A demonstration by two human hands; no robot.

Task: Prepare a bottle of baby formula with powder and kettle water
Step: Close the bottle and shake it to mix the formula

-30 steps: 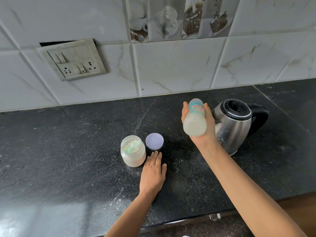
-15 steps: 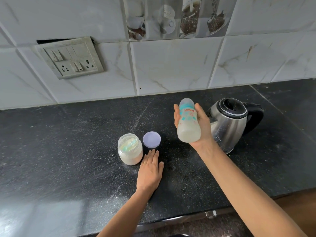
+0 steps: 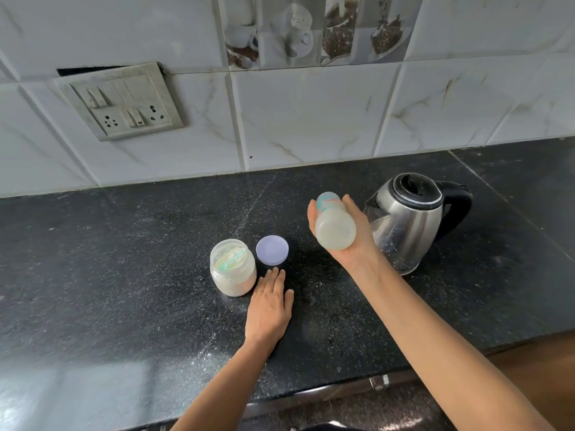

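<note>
A black speckled stone counter (image 3: 93, 275) runs along a wall of white marble-look tiles (image 3: 311, 119) with grey and brown veins. Above them sits a row of picture tiles (image 3: 311, 29) showing cups and coffee beans. A grey switch plate (image 3: 121, 101) with sockets hangs tilted on the wall above the counter's back left part, a dark gap (image 3: 84, 70) along its top. Pale light (image 3: 62, 393) reflects off the counter's front left corner.
</note>
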